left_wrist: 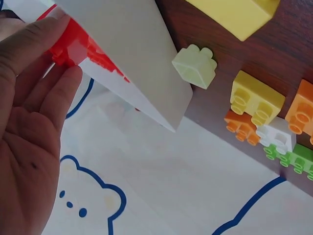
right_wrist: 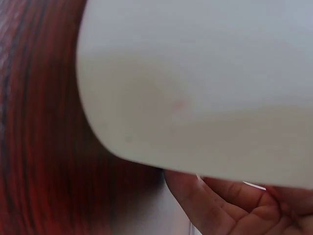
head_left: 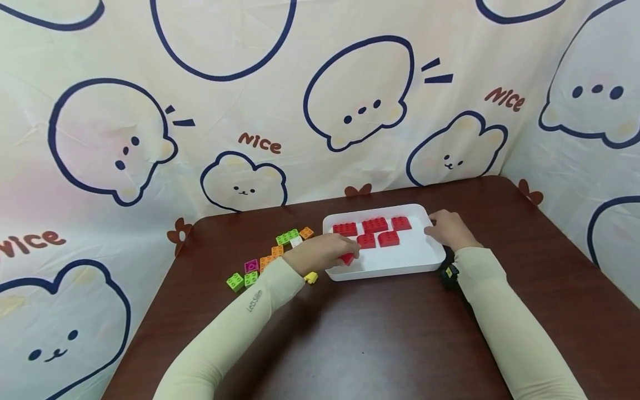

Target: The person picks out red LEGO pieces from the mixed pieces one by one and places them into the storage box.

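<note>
A white tray (head_left: pixel 400 256) lies on the table with several red bricks (head_left: pixel 375 225) in two rows. My left hand (head_left: pixel 320 253) reaches over the tray's left end and pinches a red brick (head_left: pixel 347 258) low above its floor. In the left wrist view, thumb and fingers close round this red brick (left_wrist: pixel 73 44), partly hidden behind the tray's wall (left_wrist: pixel 132 44). At the tray's right end, my right hand (head_left: pixel 451 229) grips the rim. The right wrist view has the right hand's fingers (right_wrist: pixel 230 203) against the tray wall (right_wrist: pixel 146 112).
Left of the tray lie loose bricks: green (head_left: pixel 287 237), orange (head_left: pixel 306 233), white (head_left: pixel 296 241), magenta (head_left: pixel 251 266) and yellow (head_left: pixel 311 278). The brown table (head_left: pixel 360 339) extends toward me. A patterned cloth (head_left: pixel 250 111) hangs behind it and along the sides.
</note>
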Demonstrator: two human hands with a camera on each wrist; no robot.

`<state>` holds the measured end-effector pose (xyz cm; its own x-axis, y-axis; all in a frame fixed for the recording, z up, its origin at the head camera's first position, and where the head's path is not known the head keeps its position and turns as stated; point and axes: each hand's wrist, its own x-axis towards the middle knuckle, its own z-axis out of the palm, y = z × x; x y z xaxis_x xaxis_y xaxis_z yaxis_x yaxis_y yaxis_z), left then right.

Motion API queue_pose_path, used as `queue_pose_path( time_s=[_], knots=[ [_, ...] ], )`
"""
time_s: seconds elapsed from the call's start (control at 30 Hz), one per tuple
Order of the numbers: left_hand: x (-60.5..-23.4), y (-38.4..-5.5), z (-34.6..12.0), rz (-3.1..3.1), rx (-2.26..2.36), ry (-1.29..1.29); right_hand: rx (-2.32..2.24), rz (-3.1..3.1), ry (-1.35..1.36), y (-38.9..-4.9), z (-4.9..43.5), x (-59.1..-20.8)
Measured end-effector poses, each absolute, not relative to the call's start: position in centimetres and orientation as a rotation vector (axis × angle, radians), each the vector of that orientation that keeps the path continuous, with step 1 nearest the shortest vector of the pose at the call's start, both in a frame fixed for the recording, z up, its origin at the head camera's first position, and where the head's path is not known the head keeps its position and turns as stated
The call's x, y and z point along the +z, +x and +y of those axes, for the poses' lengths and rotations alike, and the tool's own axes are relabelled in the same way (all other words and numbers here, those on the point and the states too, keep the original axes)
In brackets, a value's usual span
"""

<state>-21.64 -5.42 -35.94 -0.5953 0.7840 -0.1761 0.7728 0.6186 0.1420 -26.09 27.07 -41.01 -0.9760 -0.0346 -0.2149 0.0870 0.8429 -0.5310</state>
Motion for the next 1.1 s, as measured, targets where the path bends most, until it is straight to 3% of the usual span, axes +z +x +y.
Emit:
queue_pose_path(
  time_s=[1.1],
  knots=[
    [-37.8,-21.5,-4.8,2.564,0.001,1.296,-0.833,2.785,0.054,-25.6,26.7,-40.5]
  ],
)
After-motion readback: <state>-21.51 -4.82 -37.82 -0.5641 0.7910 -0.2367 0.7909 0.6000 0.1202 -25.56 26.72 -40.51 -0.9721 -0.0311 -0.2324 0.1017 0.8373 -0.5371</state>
